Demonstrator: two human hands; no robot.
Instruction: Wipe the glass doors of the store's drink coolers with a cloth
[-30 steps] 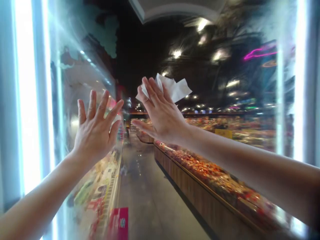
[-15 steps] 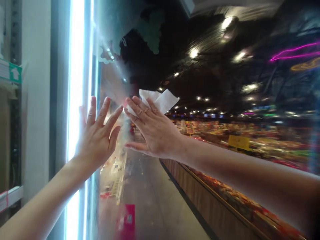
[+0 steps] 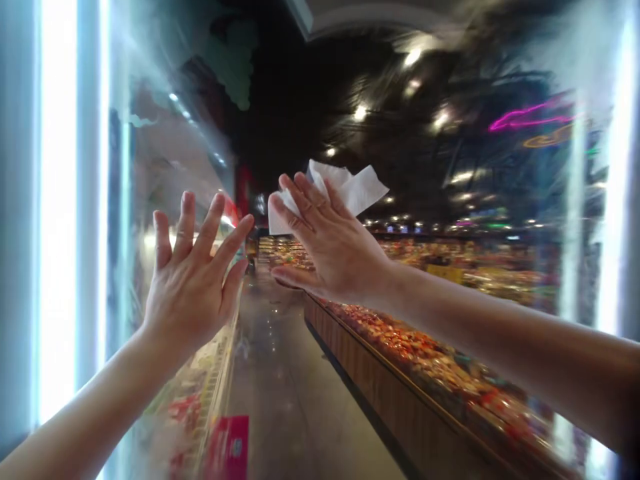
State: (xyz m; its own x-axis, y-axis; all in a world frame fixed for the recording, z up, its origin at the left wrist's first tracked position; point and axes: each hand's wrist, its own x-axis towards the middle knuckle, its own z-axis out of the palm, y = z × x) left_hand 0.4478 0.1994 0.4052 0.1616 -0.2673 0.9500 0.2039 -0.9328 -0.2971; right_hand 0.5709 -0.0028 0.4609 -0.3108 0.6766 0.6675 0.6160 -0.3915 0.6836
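Observation:
A glass door (image 3: 450, 167) fills the view and mirrors a shop aisle. My left hand (image 3: 193, 283) lies flat on the glass, its fingers spread and nothing in it. To its right my right hand (image 3: 333, 247) presses a crumpled white paper towel (image 3: 350, 190) against the pane with straight fingers. The towel sticks out above and beside the fingertips. Both forearms reach in from the lower corners.
Bright vertical light strips run along the left edge (image 3: 57, 220) and the right edge (image 3: 613, 200) of the door. The reflection shows a long wooden display counter (image 3: 400, 393) heaped with goods, a grey floor (image 3: 290, 400) and a pink neon sign (image 3: 530, 117).
My right hand has slid the paper towel left and down, then back right and up across the glass. The view swung right and back. My left hand stays flat on the pane.

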